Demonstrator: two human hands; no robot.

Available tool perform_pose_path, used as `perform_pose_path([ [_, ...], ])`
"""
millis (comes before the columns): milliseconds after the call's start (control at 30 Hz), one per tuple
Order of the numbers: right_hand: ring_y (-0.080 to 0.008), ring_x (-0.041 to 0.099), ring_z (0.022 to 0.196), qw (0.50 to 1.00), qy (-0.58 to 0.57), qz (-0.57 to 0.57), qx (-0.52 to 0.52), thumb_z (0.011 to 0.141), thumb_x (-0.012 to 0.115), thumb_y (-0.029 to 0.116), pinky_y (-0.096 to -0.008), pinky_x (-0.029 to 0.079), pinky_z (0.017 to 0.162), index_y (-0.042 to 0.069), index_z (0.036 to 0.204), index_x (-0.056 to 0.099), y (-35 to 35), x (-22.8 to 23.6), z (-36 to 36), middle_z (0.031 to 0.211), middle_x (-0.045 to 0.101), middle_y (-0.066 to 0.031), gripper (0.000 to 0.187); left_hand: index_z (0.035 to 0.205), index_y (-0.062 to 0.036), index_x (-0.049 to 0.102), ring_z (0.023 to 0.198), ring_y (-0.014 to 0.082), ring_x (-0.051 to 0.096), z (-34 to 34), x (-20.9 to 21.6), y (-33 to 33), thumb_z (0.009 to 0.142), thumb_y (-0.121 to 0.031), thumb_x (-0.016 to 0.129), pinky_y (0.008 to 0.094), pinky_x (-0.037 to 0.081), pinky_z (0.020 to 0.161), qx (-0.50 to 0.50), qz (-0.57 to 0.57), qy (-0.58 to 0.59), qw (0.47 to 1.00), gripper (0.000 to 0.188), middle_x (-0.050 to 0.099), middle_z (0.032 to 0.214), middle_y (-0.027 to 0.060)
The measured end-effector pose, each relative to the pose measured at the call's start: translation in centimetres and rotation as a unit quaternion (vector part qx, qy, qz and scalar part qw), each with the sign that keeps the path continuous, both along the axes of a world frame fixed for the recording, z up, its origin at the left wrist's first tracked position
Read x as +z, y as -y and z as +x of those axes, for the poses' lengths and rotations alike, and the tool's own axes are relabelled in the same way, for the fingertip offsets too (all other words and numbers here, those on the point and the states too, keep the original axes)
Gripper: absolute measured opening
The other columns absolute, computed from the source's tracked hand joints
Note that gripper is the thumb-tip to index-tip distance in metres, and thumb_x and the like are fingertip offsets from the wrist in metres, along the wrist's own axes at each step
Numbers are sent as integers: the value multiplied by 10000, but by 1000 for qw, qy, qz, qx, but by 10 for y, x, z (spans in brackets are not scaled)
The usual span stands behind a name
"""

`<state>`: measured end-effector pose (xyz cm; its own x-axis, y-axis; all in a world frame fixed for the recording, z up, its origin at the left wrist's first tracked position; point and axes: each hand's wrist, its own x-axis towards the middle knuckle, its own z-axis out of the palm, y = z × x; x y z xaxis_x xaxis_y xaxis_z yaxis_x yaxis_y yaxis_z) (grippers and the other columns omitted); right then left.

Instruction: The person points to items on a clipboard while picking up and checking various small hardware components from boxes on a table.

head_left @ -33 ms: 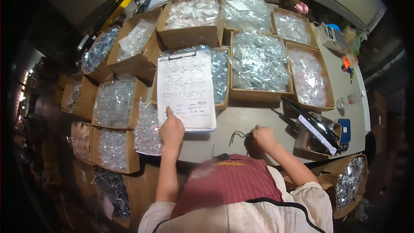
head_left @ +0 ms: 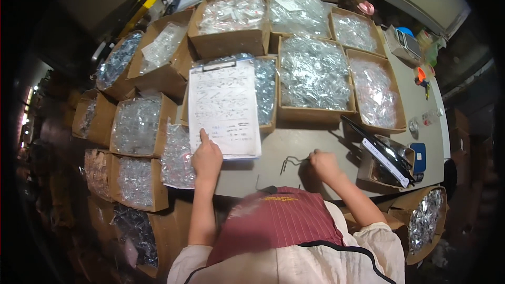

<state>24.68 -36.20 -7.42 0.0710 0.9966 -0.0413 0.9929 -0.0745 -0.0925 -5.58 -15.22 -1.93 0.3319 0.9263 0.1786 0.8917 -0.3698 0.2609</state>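
The left hand (head_left: 208,162) is resting its index fingertip on the white printed paper sheet (head_left: 223,102) beneath; its other fingers' grip I cannot tell. The right hand (head_left: 325,167) is pinching thin, dark, bent metal rod (head_left: 298,162), extending left of its fingers; keeping the bends uncovered seems wise.

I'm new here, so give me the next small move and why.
Probably bring the bent wire toward the clipboard sheet for comparison: the right hand holds the wire, apart from the sheet, while the left hand points at the sheet's lower part.
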Motion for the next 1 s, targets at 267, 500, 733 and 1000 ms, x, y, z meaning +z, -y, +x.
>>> perform_pose_path([
  [267, -353, 640, 700, 957, -174, 77, -219, 757, 666, 180, -436, 500, 630, 34, 813, 587, 30, 108, 33, 753, 626, -160, 175, 1397, 94, 438, 575, 403, 645, 1, -1, -3, 922, -133, 510, 489, 513, 536, 10, 18, -16, 1000, 531, 642, 647, 207],
  [500, -419, 658, 758, 937, -332, -45, -98, 837, 677, 174, -494, 507, 674, 51, 1019, 597, 20, 63, -4, 786, 672, -216, 233, 1372, 120, 451, 523, 366, 638, 3, -8, -8, 902, -128, 526, 455, 507, 484, -13, 48, -15, 999, 536, 637, 624, 183],
  [733, -406, 655, 791, 928, -289, -155, 176, 805, 623, 131, -511, 506, 688, 59, 914, 656, -36, 28, -68, 791, 671, -199, 135, 1266, 204, 489, 504, 326, 655, 4, -1, -8, 817, -148, 589, 422, 537, 475, -37, 43, -88, 994, 579, 708, 890, 260],
  [1000, -332, 713, 767, 952, -130, -185, 204, 806, 613, 114, -457, 546, 634, 57, 887, 695, -40, -1, -103, 794, 709, -151, 129, 1274, 232, 451, 513, 340, 665, 4, -6, -9, 802, -147, 598, 417, 550, 488, -43, 31, -97, 994, 623, 705, 893, 279],
])
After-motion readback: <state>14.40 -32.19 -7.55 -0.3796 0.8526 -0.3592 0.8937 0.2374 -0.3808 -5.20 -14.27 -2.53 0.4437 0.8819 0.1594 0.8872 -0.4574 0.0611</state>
